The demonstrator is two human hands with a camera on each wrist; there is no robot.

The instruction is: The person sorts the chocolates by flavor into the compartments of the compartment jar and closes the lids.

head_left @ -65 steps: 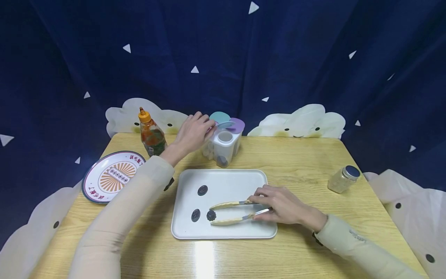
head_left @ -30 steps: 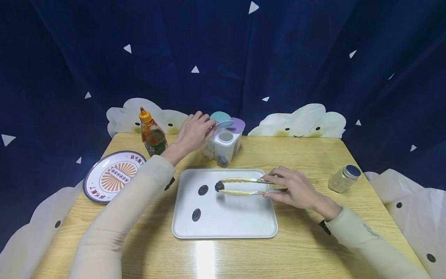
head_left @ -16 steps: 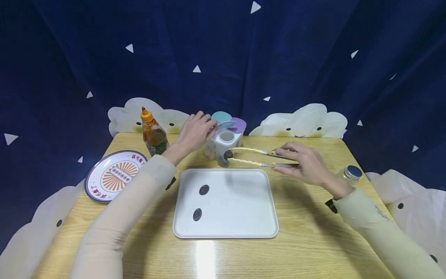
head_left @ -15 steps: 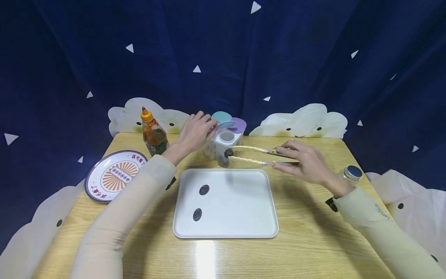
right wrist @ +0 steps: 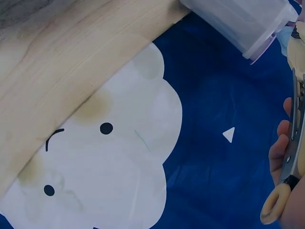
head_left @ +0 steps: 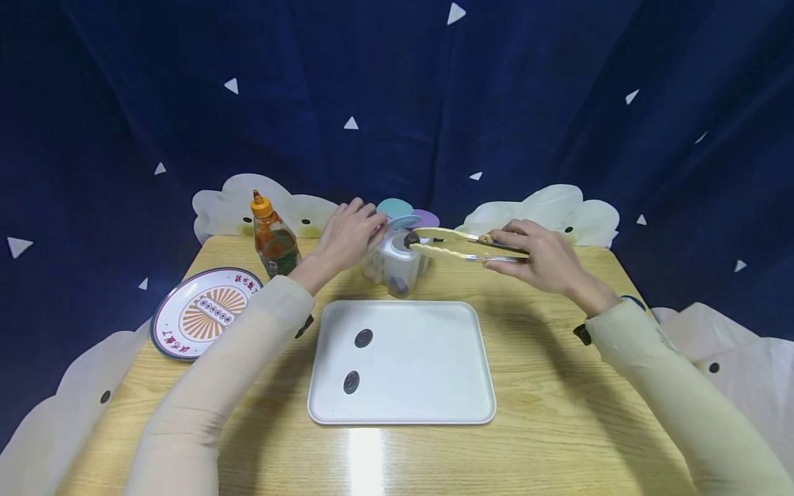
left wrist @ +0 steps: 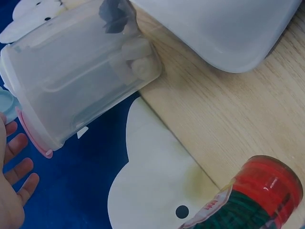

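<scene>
My right hand [head_left: 540, 255] grips tongs [head_left: 443, 253] with beige wavy tips. They pinch a dark ridged chocolate-like piece [head_left: 411, 239] at the open round mouth of a clear compartment [head_left: 400, 269] in the multi-part storage container. My left hand [head_left: 349, 234] holds up the pale blue flip lid [head_left: 404, 221]; its other fingers are loosely bent in the left wrist view, and the thumb's contact is partly hidden. Dark and pale pieces show through the container [left wrist: 81, 71]. Two dark oval chocolate-like pieces, one upper [head_left: 363, 337] and one lower [head_left: 351, 382], lie on the white tray [head_left: 428, 372].
A sauce bottle [head_left: 275, 241] with an orange cap stands left of the container. A patterned plate [head_left: 176, 324] lies at the left. Teal [head_left: 394, 208] and purple [head_left: 425, 218] lids are behind the pale blue one. My right sleeve mostly hides a dark-lidded jar [head_left: 634, 301].
The tongs took the ridged dark piece off the tray and carried it up and away from me to the container mouth. My left hand stayed at the lid.
</scene>
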